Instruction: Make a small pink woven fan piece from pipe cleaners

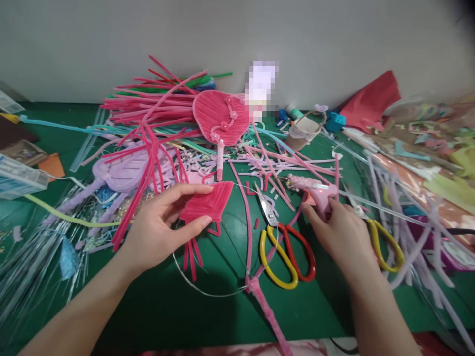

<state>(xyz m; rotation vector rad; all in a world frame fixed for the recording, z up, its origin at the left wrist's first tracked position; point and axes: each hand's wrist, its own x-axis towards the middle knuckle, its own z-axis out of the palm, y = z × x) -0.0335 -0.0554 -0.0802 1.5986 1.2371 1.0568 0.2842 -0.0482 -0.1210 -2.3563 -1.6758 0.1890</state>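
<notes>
Between thumb and fingers, my left hand (163, 217) holds a red pipe-cleaner panel (208, 201) of flat strips laid side by side. My right hand (336, 227) is wrapped round a pink glue gun (315, 192), its nozzle pointing left. Scissors with one yellow and one red handle (278, 247) lie between the hands, blades partly apart. Below the panel, a wire hoop (208, 295) joins a pink wrapped stick (269, 316). Beyond my left hand, a red heart-shaped fan (211, 116) with pink beads stands on a pink handle (220, 163).
Bundled pink and red pipe cleaners (148, 104) lie at the back left, near a lilac pipe-cleaner piece (120, 170). A second pair of scissors (386, 247) is right of my right hand. A small basket (304, 129) and red sheet (374, 104) sit behind.
</notes>
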